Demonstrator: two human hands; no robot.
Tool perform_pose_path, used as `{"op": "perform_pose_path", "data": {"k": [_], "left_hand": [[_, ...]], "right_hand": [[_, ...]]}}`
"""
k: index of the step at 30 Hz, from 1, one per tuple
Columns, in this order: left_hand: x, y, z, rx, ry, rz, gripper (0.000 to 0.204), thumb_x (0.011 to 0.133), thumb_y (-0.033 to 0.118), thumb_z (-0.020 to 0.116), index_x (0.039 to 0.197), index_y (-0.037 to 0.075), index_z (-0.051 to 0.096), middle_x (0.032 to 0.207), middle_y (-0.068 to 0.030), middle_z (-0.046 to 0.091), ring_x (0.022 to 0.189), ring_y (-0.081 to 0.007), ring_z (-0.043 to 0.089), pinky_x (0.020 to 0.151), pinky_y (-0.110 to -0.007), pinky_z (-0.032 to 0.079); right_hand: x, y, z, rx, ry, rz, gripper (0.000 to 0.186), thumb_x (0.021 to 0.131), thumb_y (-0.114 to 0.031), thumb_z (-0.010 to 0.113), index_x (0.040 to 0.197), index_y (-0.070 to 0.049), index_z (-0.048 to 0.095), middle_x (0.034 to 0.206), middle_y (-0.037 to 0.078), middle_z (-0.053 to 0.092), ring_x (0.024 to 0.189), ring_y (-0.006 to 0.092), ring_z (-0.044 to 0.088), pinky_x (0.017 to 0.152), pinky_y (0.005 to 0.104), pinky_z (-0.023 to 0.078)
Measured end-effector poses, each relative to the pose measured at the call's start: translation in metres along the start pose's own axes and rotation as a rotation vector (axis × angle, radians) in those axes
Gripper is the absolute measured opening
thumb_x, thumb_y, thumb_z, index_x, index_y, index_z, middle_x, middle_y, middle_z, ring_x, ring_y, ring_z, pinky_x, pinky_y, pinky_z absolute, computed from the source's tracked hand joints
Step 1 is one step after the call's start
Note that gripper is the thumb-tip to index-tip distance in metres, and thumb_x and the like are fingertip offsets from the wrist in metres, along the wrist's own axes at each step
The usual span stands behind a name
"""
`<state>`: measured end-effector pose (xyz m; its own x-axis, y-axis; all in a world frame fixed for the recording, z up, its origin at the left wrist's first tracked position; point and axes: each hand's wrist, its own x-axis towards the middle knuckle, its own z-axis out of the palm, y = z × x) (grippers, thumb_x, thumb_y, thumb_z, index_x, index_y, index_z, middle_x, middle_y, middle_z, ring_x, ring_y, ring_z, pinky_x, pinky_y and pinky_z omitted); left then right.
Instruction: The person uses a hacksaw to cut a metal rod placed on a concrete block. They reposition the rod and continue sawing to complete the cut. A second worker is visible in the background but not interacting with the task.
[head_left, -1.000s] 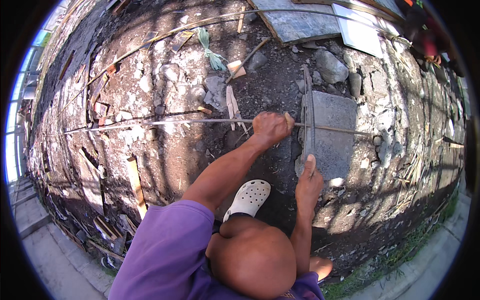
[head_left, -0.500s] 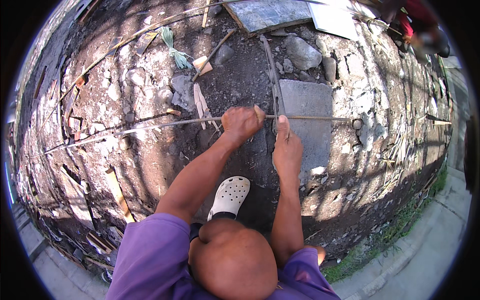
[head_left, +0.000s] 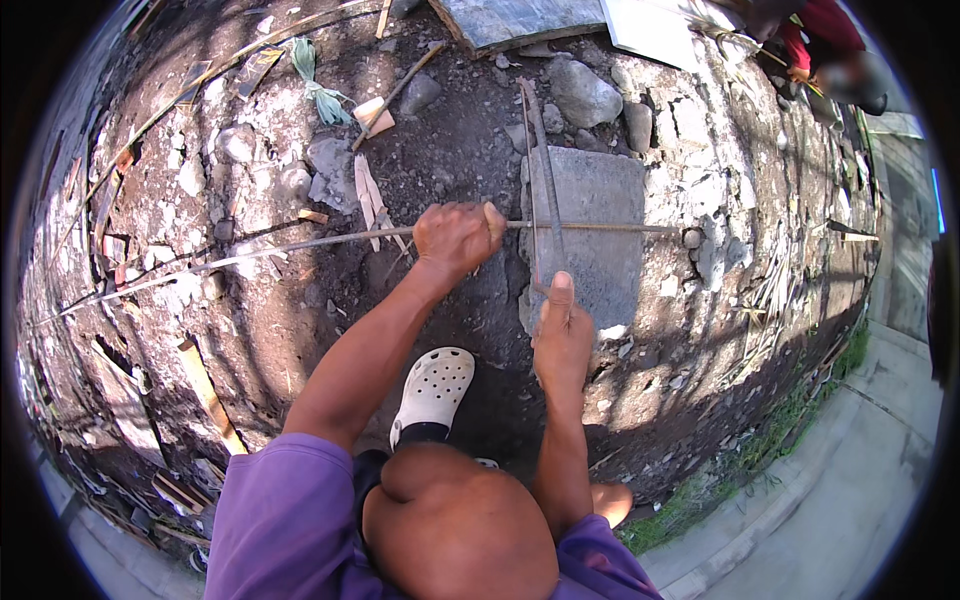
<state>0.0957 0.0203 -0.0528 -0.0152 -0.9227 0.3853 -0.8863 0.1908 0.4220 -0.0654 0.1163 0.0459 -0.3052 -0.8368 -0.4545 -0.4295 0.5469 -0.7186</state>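
Observation:
A long thin steel rod [head_left: 330, 240] runs crosswise from far left and passes over a grey concrete slab [head_left: 612, 190]. My left hand [head_left: 457, 238] is closed in a fist round the rod, just left of the slab. Closed round the near end of a hacksaw [head_left: 548, 180] is my right hand [head_left: 563, 335], its thumb laid along the top. The saw's narrow bow frame points away from me and crosses the rod over the slab's left part. Its grip is mostly hidden by my fingers.
Stones [head_left: 583, 93] lie beyond the slab, near a grey board [head_left: 515, 22] and a white panel [head_left: 648, 35]. Wood scraps [head_left: 210, 395] and a greenish plastic strip [head_left: 318, 85] litter the soil. Another person's red sleeve [head_left: 830, 38] shows at far right. My pale clog [head_left: 435, 388] is close by.
My right hand has drawn the hacksaw toward me across the rod. My left hand keeps its hold on the rod, while the whole view has shifted slightly.

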Motion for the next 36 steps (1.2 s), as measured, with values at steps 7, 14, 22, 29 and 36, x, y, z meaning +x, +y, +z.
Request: {"op": "perform_pose_path", "data": {"k": [7,14,22,29,36], "left_hand": [[-0.004,-0.001,0.003,-0.006,0.043,0.034,0.037,0.097,0.023,0.059,0.063,0.01,0.066,0.065,-0.008,0.067,0.06,-0.0279,0.067,0.059,-0.044,0.05],[-0.005,0.003,-0.003,-0.007,-0.002,0.008,0.035,0.096,0.024,0.059,0.065,0.009,0.066,0.07,-0.0088,0.069,0.065,-0.0297,0.069,0.062,-0.045,0.051],[0.052,-0.021,-0.053,-0.291,-0.962,0.257,0.044,0.095,0.043,0.052,0.109,0.005,0.068,0.089,-0.022,0.073,0.087,-0.0498,0.07,0.082,-0.055,0.055],[0.033,0.001,-0.04,0.037,-0.84,-0.128,0.04,0.09,0.041,0.065,0.098,0.005,0.081,0.091,-0.0249,0.076,0.086,-0.0453,0.075,0.078,-0.052,0.062],[0.018,-0.002,-0.036,0.047,-0.667,-0.084,0.034,0.09,0.039,0.067,0.085,0.008,0.08,0.078,-0.0192,0.075,0.075,-0.0405,0.076,0.069,-0.051,0.062]], "right_hand": [[-0.004,-0.006,-0.001,-0.062,0.005,-0.03,0.076,0.111,-0.058,0.039,0.084,0.009,0.062,0.068,0.025,0.055,0.064,0.0379,0.047,0.068,0.0526,0.043],[-0.013,-0.011,0.0,-0.126,0.029,-0.084,0.075,0.11,-0.058,0.041,0.085,0.009,0.063,0.07,0.027,0.055,0.068,0.0429,0.05,0.068,0.0536,0.043],[-0.016,-0.007,0.008,-0.156,0.068,-0.158,0.077,0.11,-0.06,0.041,0.085,0.009,0.061,0.066,0.021,0.05,0.064,0.0283,0.045,0.064,0.0505,0.041],[-0.02,0.002,0.008,-0.086,0.061,-0.143,0.075,0.11,-0.058,0.043,0.086,0.011,0.06,0.067,0.023,0.05,0.066,0.03,0.043,0.066,0.0502,0.041],[-0.104,0.029,-0.023,-0.065,-0.018,0.081,0.056,0.112,-0.042,0.047,0.093,0.007,0.065,0.075,0.031,0.059,0.068,0.0507,0.048,0.066,0.0524,0.045]]}}
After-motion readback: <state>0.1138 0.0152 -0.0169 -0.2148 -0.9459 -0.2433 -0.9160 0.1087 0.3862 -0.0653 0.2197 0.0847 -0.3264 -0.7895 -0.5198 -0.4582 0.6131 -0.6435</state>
